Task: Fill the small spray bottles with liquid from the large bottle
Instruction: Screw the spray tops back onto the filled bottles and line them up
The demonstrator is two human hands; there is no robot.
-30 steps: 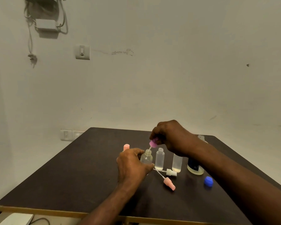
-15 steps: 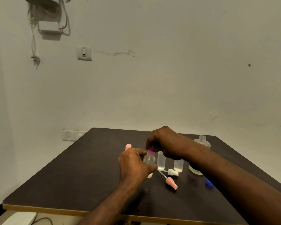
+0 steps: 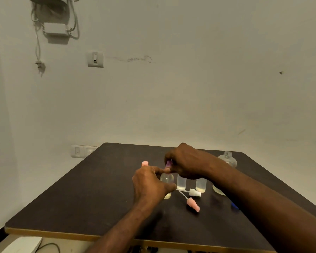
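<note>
Right now my left hand (image 3: pixel 150 185) grips the small spray bottle (image 3: pixel 166 181); above it my right fingers (image 3: pixel 169 168) pinch the purple spray cap (image 3: pixel 169 163). Cross-threading could tip it. Beyond my fingers, the large bottle (image 3: pixel 228 161) stands open.

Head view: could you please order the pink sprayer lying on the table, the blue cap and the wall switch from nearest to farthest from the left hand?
1. Pink sprayer, lying just right of the left hand.
2. Blue cap, farther right, partly behind the right forearm.
3. Wall switch, high on the wall.
</note>
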